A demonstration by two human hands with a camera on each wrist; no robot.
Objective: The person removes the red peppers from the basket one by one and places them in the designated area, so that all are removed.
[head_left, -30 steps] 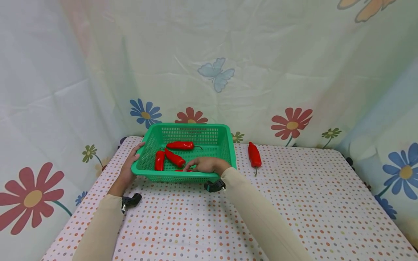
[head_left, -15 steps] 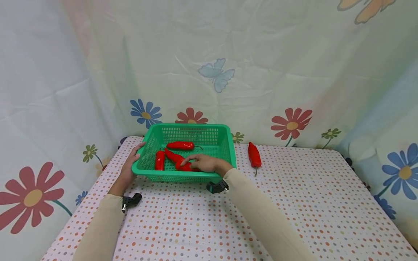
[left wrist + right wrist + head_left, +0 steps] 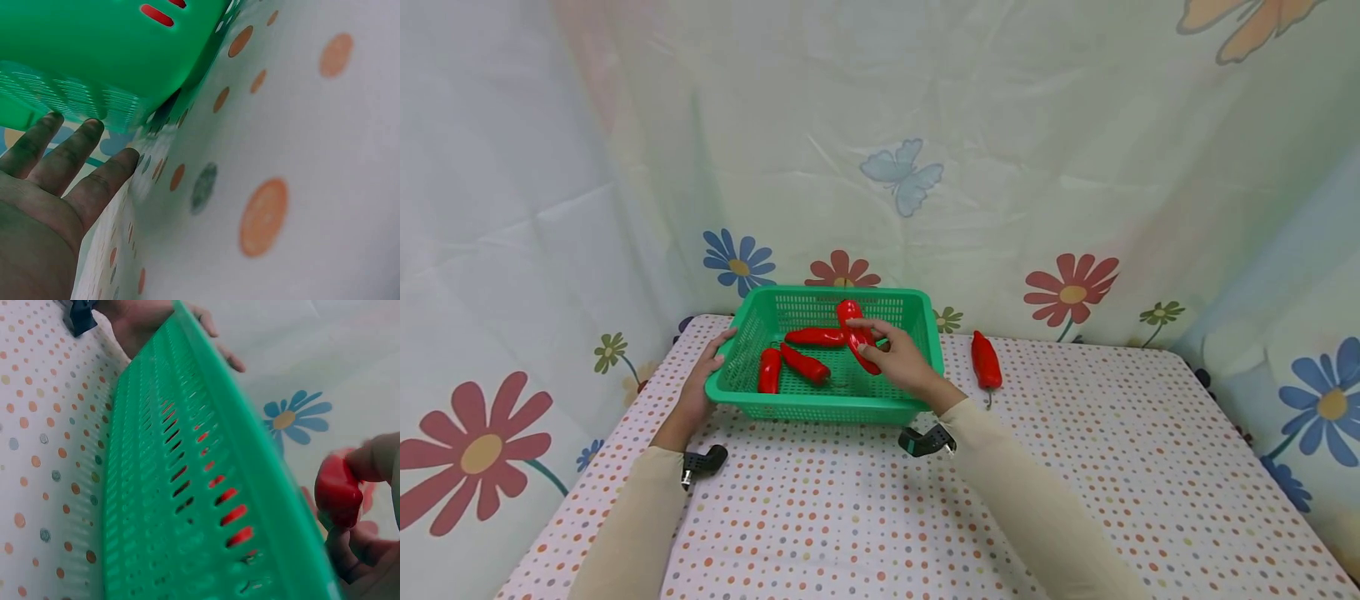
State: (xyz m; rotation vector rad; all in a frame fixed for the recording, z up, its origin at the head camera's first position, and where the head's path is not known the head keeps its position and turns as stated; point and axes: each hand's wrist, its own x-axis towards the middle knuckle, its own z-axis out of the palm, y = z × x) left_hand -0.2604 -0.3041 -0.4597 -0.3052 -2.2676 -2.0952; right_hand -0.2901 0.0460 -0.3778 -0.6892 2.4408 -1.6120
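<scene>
A green plastic basket (image 3: 820, 405) with slotted walls stands on the table's far side. My right hand (image 3: 901, 360) pinches a red chili pepper (image 3: 850, 315) between thumb and fingers, raised over the basket. In the right wrist view that chili pepper (image 3: 337, 490) shows beyond the basket's rim. Lying inside are three more red peppers: one at the back (image 3: 812, 337), one slanted pepper (image 3: 805, 365) and one at the left (image 3: 769, 372). My left hand (image 3: 698, 385) rests against the basket's left side. Its fingers (image 3: 69, 156) look straight in the left wrist view.
One red pepper (image 3: 986, 362) lies on the table to the right of the basket, stem toward me. A dotted cloth covers the table (image 3: 820, 508). Behind it hangs a flowered curtain (image 3: 1000, 167), which also closes off both sides.
My right hand has picked up a red pepper from the basket's front and lifted it up and back, turning it more upright. My left hand and the basket have stayed in place.
</scene>
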